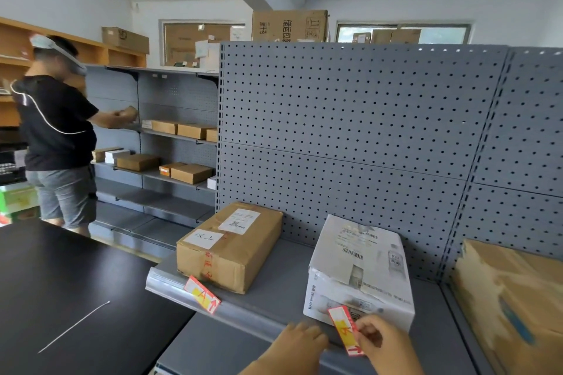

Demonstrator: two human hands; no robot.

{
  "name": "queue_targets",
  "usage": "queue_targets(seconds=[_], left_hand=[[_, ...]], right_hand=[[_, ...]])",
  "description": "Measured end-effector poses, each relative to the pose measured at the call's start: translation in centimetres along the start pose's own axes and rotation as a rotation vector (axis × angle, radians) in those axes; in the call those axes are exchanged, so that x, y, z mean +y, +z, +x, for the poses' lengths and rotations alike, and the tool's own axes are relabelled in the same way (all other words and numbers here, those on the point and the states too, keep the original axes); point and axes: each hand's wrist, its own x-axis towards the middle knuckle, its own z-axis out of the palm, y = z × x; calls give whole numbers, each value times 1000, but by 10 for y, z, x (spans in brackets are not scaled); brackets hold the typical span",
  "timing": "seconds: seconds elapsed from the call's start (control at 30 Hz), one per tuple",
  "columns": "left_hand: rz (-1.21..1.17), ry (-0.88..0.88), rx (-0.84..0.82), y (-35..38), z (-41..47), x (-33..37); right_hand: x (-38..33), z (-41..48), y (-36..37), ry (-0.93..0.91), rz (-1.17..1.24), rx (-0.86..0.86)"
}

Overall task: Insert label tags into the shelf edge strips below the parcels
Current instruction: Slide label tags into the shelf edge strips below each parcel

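A grey shelf carries a brown cardboard parcel [228, 248] and a white wrapped parcel [361, 268]. Along the shelf's front runs a clear edge strip [170, 286]. One red, white and yellow label tag [201, 294] sits in the strip below the brown parcel. My right hand [385, 344] pinches a second label tag [345, 329] by its right side, held at the strip below the white parcel. My left hand [300, 341] rests with curled fingers on the strip just left of that tag; whether it touches the tag I cannot tell.
A third brown parcel [511, 298] sits on the neighbouring shelf at the right. Grey pegboard [350, 131] backs the shelves. A black table [61, 283] stands at the left. Another person [58, 131] handles boxes at the shelving at the far left.
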Motion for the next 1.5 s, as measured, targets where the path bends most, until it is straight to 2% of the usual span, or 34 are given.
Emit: queue_targets(seconds=[0.07,0.2,0.23,0.3,0.33,0.5,0.6,0.73,0.8,0.9,0.97,1.07,1.23,1.5], left_hand=[[26,-16,-49,6,1,2],[44,-48,14,16,1,6],[16,-72,-73,15,1,8],[86,-177,-3,26,4,6],[84,-185,46,33,6,6],[73,-204,80,30,3,15],[25,-227,66,33,4,15],[84,-226,7,41,4,11],[120,-206,37,34,2,11],[1,-170,11,20,-5,14],[4,-154,64,17,-6,14],[-2,-117,-57,15,-6,15],[-37,-38,-88,4,1,18],[-134,118,14,4,28,51]], right_hand=[[0,-2,-2,-23,-14,-3],[3,-3,-2,-64,-56,-27],[3,-3,-1,-74,-77,-38],[4,-4,0,-83,-129,-67],[4,-4,0,-91,-156,-75],[7,-4,1,-135,-293,-94],[6,-5,2,-165,-336,-102],[2,-7,7,-196,-364,-136],[0,-8,8,-204,-382,-143],[-2,-8,7,-196,-390,-150],[-3,-10,5,-187,-386,-167],[-3,-13,2,-182,-373,-178],[-1,-20,-15,-194,-412,-149],[12,-45,-53,-97,-474,-46]])
